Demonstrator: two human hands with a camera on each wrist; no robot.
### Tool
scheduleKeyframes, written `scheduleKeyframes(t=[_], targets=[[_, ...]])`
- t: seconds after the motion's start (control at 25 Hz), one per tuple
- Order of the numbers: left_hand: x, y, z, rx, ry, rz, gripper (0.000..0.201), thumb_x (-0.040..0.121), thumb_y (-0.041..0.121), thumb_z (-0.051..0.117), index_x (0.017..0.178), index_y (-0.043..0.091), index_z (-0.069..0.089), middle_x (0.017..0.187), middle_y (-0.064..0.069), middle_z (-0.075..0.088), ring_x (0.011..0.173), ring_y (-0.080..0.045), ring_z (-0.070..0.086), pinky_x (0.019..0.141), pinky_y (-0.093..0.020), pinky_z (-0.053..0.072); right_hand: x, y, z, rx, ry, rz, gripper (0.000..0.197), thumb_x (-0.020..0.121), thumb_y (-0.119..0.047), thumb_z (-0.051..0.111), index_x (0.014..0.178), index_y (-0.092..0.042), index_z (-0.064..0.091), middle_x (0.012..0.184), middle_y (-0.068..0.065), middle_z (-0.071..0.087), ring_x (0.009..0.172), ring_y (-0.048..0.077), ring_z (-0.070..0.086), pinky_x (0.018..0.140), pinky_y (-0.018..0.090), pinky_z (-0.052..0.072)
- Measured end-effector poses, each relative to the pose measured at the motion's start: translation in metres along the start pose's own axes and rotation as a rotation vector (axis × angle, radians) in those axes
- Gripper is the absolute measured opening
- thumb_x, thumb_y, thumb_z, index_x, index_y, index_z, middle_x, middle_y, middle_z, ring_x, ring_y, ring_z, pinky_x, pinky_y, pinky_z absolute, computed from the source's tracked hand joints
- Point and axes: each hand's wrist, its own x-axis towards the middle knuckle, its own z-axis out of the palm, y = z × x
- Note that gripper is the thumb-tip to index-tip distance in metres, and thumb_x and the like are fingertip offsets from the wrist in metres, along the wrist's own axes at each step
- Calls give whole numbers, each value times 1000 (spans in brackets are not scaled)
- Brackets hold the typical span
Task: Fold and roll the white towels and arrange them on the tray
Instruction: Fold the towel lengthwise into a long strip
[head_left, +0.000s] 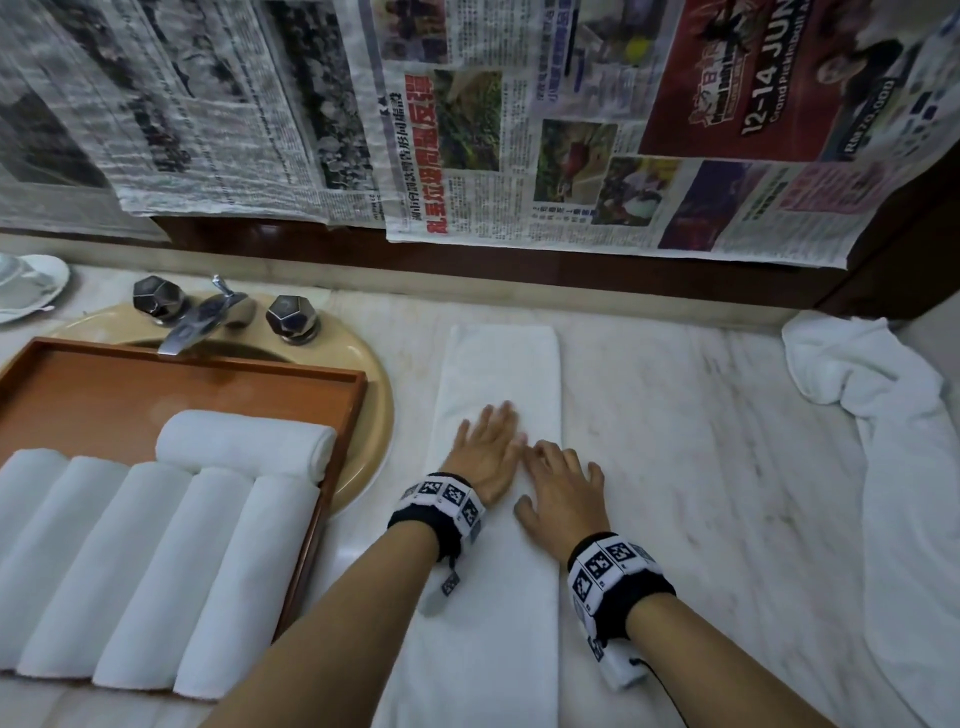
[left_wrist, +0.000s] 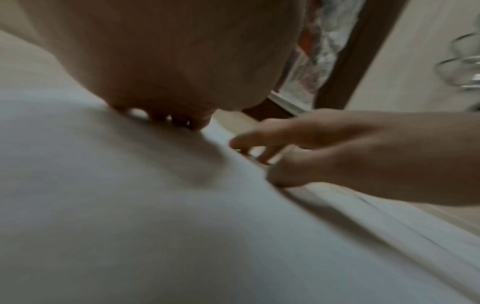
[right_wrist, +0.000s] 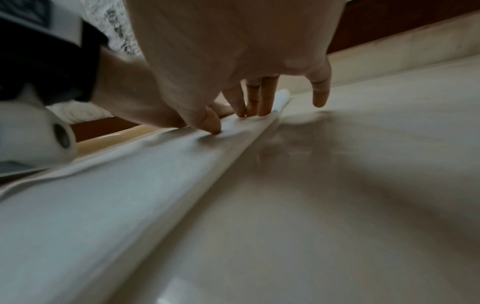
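Bare forearms; each wrist wears a black band (head_left: 621, 587) with white square-coded tags (black-and-white patterns), cameras beneath.

A matt white terry-cloth towel (head_left: 496, 374) lies on the glossy, veined marble countertop (head_left: 701, 415), beside a smooth varnished wooden tray (head_left: 171, 379), a shiny metal faucet (head_left: 208, 317) on the glazed sink (head_left: 363, 364), and crinkled newspaper (head_left: 519, 130).

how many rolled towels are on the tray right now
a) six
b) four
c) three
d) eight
a: in the head view the tray holds five rolled towels side by side, plus a sixth roll lying crosswise at their far ends.
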Motion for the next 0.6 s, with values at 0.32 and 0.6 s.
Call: scheduleKeyframes(t=[0.32, 0.6], targets=[[-34, -16, -8, 218, -84, -60, 61, 106, 34, 20, 154, 12, -11, 157, 4, -23, 148, -15, -15, 119, -38, -8, -6, -5, 3, 31, -14, 108, 58, 98, -31, 38, 151, -11, 24, 158, 6, 18, 145, 22, 18, 115, 60, 9], [12, -17, -13, 376, -119, -77, 64, 105, 38, 18, 151, 19, -22, 155, 7, -33, 144, -9, -24, 118, -47, -13, 39, 22, -12, -27, -221, 106, 64, 103, -40, 17, 152, -13, -14, 158, -1, -27, 145, 13, -22, 113, 63, -9]])
